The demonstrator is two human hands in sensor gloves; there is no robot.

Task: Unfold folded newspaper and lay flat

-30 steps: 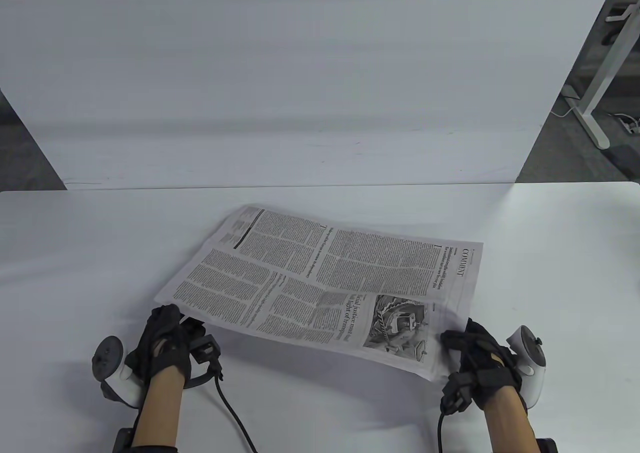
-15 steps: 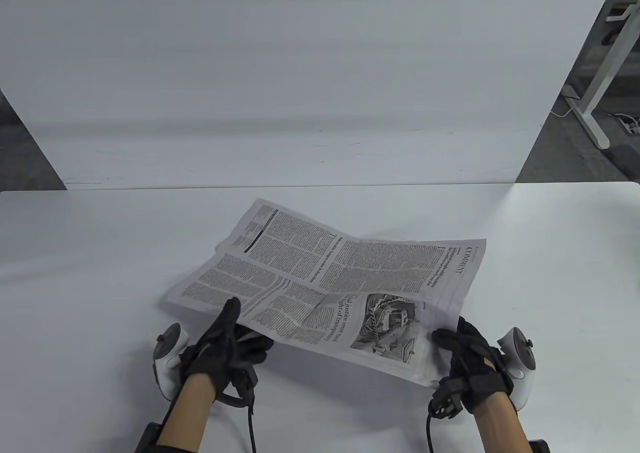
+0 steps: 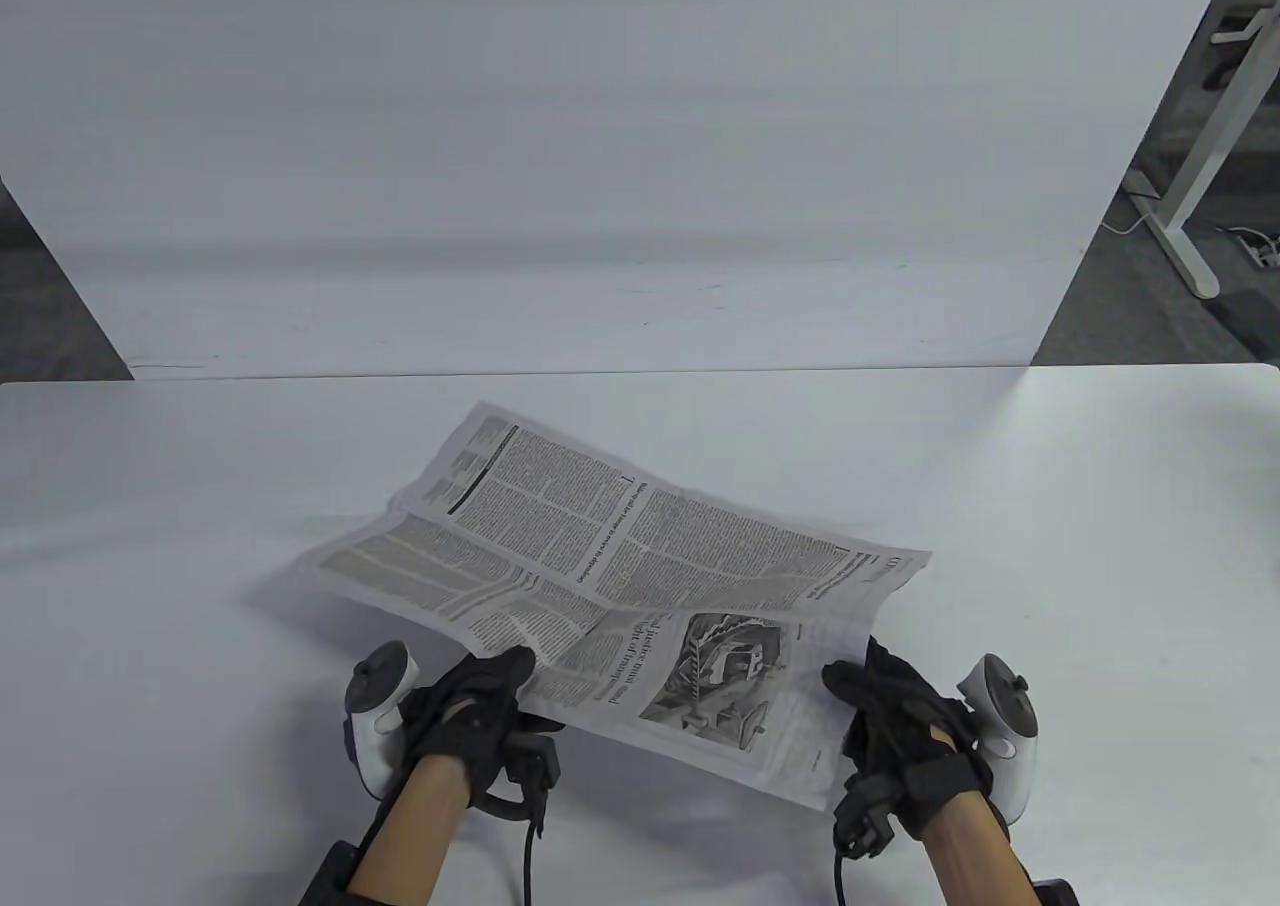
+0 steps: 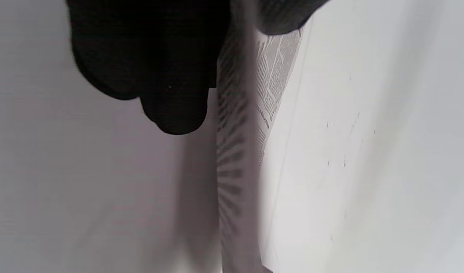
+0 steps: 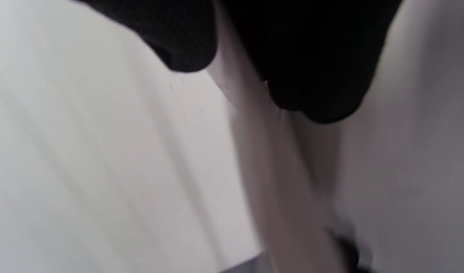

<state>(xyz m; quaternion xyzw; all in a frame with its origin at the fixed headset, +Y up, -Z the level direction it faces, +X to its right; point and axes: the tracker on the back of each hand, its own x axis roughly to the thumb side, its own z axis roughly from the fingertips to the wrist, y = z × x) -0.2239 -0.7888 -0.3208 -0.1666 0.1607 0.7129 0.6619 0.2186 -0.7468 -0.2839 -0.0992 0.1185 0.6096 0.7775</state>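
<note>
A printed newspaper (image 3: pixel 600 566), folded in layers, hangs a little above the white table (image 3: pixel 150 546), sagging along a crease. My left hand (image 3: pixel 490 691) pinches its near edge, thumb on top. My right hand (image 3: pixel 870 696) pinches the near right corner, thumb on top. In the left wrist view my gloved fingers (image 4: pixel 160 76) press beside the paper's edge (image 4: pixel 235 132). In the right wrist view my fingers (image 5: pixel 311 68) grip the blurred sheet (image 5: pixel 277 170).
A white foam board (image 3: pixel 600 146) stands upright behind the table. A desk leg (image 3: pixel 1190 186) and cables on grey floor show at the far right. Glove cables (image 3: pixel 525 846) trail off the table's near edge.
My left hand has moved right along the near edge and re-gripped it. Both hands have drawn the paper nearer and to the left, and it bends more at the crease.
</note>
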